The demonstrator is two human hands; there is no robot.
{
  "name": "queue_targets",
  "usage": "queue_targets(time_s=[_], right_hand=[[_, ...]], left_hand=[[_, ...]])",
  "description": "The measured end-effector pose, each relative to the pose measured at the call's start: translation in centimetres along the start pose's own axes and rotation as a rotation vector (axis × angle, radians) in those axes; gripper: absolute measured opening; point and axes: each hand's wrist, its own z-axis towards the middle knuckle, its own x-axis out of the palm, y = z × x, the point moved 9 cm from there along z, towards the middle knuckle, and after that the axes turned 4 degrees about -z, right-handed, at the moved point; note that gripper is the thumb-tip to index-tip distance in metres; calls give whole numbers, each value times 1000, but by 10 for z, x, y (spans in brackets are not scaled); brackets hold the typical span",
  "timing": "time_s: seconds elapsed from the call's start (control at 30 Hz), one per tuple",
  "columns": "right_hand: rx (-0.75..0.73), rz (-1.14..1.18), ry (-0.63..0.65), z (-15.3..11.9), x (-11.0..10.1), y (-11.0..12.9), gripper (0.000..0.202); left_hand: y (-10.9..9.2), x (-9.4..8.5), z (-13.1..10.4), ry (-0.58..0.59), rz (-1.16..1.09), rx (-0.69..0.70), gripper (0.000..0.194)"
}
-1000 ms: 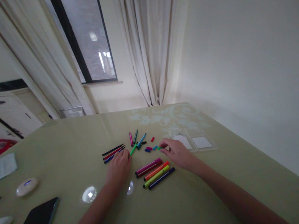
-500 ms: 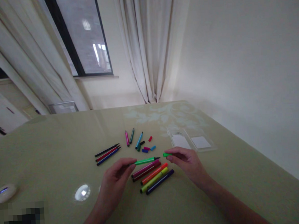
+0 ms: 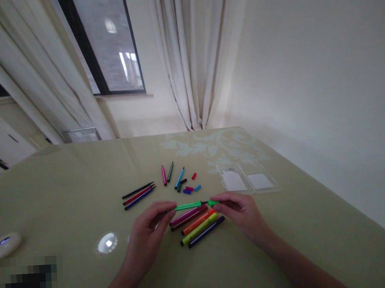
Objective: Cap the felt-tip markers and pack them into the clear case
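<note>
My left hand (image 3: 153,223) pinches the rear of a green felt-tip pen (image 3: 188,205), whose dark tip points right. Between the thumb and fingers of my right hand (image 3: 237,208) is a green pen cap (image 3: 212,202), its open end at the pen's tip. Below them lie several capped pens side by side: a magenta one (image 3: 185,216), a dark red one, an orange one (image 3: 196,223), a yellow-green one (image 3: 198,230) and a dark purple one (image 3: 206,232). Beyond my hands are loose caps (image 3: 189,189) in several colours, near uncapped pens in light blue (image 3: 179,178), dark green (image 3: 170,172) and pink (image 3: 163,175).
Three uncapped pens (image 3: 139,196), black, red and blue, lie to the left. An opened clear plastic case (image 3: 249,175) with white inserts rests at the right. A white rounded device (image 3: 6,245) sits at the far left of the table (image 3: 69,189).
My right hand has brought the green cap leftward to the pen's tip, closing the gap between them. My left hand still holds the pen in nearly the same place.
</note>
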Motion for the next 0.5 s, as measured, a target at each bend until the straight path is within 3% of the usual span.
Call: queue_targets(time_s=[0.5], right_hand=[[60,19,46,-6,11,-6,22]], left_hand=[[-8,10,-2,22,-64,0,16]])
